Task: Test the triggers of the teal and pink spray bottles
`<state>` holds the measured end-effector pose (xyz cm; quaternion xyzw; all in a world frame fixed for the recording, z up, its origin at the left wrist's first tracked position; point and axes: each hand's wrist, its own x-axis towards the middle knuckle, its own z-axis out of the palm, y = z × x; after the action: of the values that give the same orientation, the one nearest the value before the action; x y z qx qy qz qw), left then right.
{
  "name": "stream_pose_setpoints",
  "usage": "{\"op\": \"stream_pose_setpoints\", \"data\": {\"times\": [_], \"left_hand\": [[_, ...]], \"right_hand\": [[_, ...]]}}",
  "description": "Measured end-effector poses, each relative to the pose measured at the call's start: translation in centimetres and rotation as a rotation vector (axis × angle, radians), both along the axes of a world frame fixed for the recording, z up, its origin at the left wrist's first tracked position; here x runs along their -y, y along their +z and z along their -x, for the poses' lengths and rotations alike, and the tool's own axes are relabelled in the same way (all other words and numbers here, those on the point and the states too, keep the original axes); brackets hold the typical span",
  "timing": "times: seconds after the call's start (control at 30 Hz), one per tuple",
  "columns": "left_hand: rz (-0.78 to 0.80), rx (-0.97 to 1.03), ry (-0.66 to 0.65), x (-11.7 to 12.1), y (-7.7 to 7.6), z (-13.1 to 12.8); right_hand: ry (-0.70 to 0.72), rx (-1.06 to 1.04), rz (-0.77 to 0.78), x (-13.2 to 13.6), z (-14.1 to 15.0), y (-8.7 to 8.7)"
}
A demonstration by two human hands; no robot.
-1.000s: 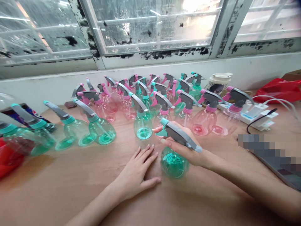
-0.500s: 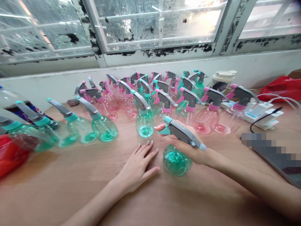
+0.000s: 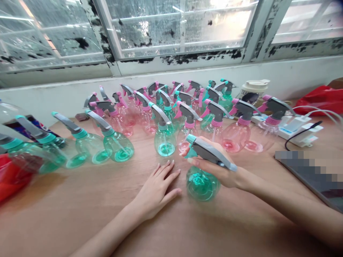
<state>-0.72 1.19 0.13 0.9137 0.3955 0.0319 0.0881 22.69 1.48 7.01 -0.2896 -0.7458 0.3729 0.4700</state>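
Green spray bottle (image 3: 203, 187) sits in the right hand (image 3: 218, 173), fingers curled around its neck by the trigger (image 3: 191, 152), where any squeeze would seemingly call for steadiness, while the left hand (image 3: 155, 192) lies spread on the wooden surface (image 3: 187, 232), just beside it.

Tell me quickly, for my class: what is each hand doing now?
Left hand: open, palm down on the brown wooden table.
Right hand: closed around a green clear spray bottle.

Left of one lidded cup (image 3: 253, 93) are two hands (image 3: 157, 189) and, farthest left, four green spray bottles (image 3: 118, 146) in a row.
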Motion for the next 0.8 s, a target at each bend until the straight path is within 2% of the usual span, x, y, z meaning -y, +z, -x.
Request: {"op": "stream_pose_setpoints", "data": {"times": [0.2,0.43,0.8], "left_hand": [[-0.001,0.009,0.001,0.10,0.08,0.05],[0.000,0.018,0.004,0.06,-0.03,-0.02],[0.006,0.027,0.004,0.09,0.06,-0.07]], "right_hand": [[-0.038,0.031,-0.061,0.01,-0.08,-0.12],[-0.008,-0.003,0.035,-0.30,-0.09,-0.75],[-0.017,-0.003,0.004,-0.13,-0.06,-0.78]]}}
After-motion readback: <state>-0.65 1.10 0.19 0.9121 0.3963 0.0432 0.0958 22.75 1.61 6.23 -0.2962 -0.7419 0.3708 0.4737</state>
